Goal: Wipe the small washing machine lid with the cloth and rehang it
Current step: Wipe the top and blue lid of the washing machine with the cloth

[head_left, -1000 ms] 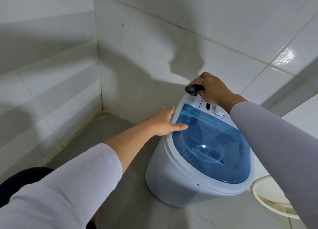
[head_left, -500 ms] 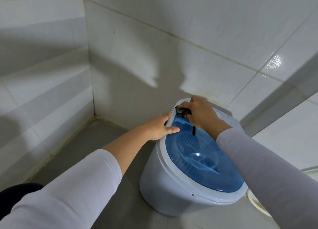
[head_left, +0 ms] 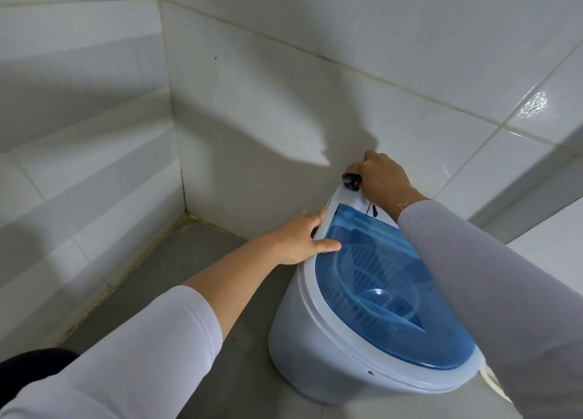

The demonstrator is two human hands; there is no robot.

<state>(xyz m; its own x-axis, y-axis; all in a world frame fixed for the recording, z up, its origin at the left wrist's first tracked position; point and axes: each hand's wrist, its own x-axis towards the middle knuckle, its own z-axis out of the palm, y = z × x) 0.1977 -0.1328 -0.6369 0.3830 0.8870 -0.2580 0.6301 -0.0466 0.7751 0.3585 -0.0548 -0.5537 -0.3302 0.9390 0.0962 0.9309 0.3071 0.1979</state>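
A small white washing machine [head_left: 303, 355] stands on the floor near the wall corner, its blue see-through lid [head_left: 378, 308] closed. My left hand [head_left: 299, 239] rests on the machine's left rim, thumb lying on the edge of the lid, fingers apart. My right hand [head_left: 381, 179] is at the white back panel behind the lid, closed around a small bunched dark cloth [head_left: 350, 179] pressed against the panel's far corner. A thin black cord [head_left: 373, 212] dangles from under that hand onto the panel.
White tiled walls meet in a corner [head_left: 184, 210] to the left of the machine. The grey floor [head_left: 176, 276] lies between the wall and the machine. A pale hose [head_left: 492, 381] shows at the machine's lower right. The right wall stands close behind the machine.
My right hand, with the cloth, moved from the lid's back-left edge up to the back panel's far corner. My left hand stayed on the rim. The view shifted.
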